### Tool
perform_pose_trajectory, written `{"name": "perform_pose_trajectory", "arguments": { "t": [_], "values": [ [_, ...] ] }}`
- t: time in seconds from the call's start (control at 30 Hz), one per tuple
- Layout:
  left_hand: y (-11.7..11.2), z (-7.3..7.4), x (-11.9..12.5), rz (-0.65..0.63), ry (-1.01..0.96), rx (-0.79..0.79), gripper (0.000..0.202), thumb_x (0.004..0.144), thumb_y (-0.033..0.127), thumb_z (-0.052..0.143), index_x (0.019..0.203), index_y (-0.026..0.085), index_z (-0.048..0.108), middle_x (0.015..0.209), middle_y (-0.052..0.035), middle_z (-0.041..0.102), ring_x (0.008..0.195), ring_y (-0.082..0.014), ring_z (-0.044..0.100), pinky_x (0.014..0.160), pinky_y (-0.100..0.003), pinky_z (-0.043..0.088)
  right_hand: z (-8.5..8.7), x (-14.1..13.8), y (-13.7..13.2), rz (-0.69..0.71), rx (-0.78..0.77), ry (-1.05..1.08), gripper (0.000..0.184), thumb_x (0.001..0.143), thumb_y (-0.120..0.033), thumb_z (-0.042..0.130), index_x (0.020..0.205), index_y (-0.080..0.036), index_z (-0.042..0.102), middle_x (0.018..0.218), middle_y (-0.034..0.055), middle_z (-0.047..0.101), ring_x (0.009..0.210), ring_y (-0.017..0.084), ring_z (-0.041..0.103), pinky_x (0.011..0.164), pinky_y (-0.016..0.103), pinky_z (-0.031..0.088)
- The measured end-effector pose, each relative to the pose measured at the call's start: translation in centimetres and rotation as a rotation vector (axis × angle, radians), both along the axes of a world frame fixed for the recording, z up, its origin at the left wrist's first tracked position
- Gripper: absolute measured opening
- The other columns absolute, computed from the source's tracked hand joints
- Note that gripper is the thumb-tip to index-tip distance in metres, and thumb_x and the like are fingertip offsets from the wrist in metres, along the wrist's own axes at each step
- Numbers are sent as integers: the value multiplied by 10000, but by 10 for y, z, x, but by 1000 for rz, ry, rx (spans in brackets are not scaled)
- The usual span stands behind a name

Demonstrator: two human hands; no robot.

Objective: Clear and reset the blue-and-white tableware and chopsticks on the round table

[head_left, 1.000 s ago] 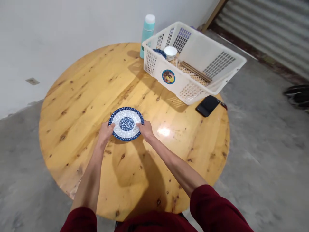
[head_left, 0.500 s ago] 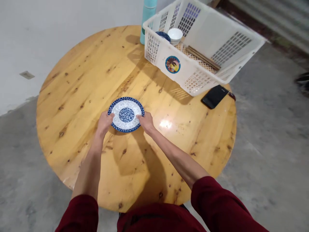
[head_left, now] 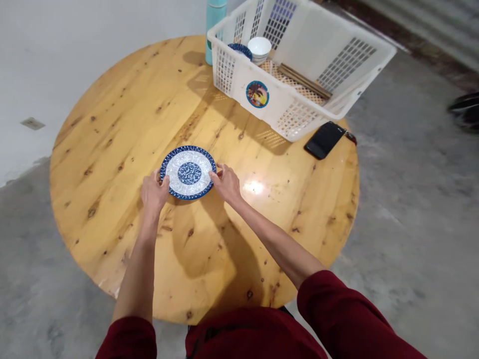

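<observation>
A round blue-and-white patterned plate [head_left: 189, 173] with a dark blue rim lies on the wooden table [head_left: 130, 99], in front of me. At the plate's left edge is my left hand [head_left: 154, 192], open, thumb and fingers apart beside the rim. On the opposite side my right hand [head_left: 226, 183] is also open, its thumb tip at the rim and the fingers spread away from it. Whether the fingertips still brush the plate, I cannot tell.
A white plastic basket [head_left: 280, 119] stands at the back right, holding a white bowl [head_left: 259, 49], a blue-rimmed plate [head_left: 240, 50] and wooden sticks [head_left: 305, 81]. A turquoise bottle [head_left: 215, 30] is behind its left corner. A black phone [head_left: 324, 140] lies near the right table edge.
Both hands have loosened their hold on the plate's rim, fingers opening outward. The plate now lies without a grip on it. The whole view has shifted slightly.
</observation>
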State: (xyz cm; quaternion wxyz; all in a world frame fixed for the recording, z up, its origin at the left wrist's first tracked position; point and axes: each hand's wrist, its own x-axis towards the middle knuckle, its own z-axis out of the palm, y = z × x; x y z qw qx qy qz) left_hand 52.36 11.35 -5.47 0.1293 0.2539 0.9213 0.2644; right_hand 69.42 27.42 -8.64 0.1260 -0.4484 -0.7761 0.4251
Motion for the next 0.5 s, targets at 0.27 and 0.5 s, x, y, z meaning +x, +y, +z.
{"name": "perform_pose_trajectory", "arguments": {
  "t": [0.27, 0.5],
  "values": [
    [9, 20, 6, 28, 96, -198, 534, 878, 385, 499, 1340, 159, 642, 1000, -149, 706, 1030, -373, 632, 915, -462, 464, 38, -7, -7, 87, 105, -184, 429, 986, -363, 482, 1381, -207, 545, 1218, 123, 684, 1126, 321, 631, 1001, 456, 489],
    [14, 14, -1, 185, 117, -51, 516, 803, 351, 596, 1287, 214, 710, 764, -6, 647, 819, -221, 632, 810, -325, 490, 48, -11, -7, 11, 40, -113, 402, 947, -266, 486, 1334, -205, 575, 1152, 89, 710, 1098, 281, 644, 991, 411, 494]
  ]
}}
